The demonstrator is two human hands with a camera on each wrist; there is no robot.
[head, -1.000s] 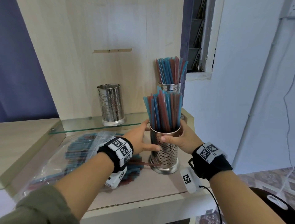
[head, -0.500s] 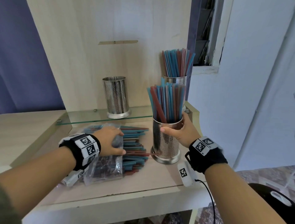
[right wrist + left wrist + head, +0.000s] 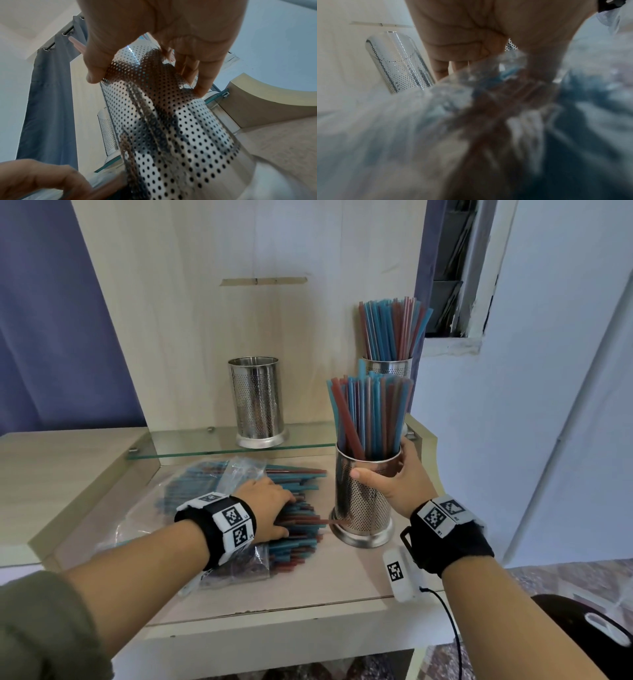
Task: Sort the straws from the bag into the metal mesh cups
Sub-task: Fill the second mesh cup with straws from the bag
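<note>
Right hand (image 3: 399, 484) wraps thumb and fingers round the rim of the straw-filled mesh cup (image 3: 363, 501) standing on the tabletop (image 3: 342, 580). Just left of that cup, left hand (image 3: 265, 510) reaches palm-down, fingers curled into the straws (image 3: 301, 518) spilling from the plastic bag (image 3: 205, 494).

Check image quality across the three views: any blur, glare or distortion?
Head view: sharp, evenly lit, wide-angle bending at the edges. Left wrist view: bag of straws blurred, empty cup behind sharp. Right wrist view: held cup sharp with glare patches, left hand soft.
</note>
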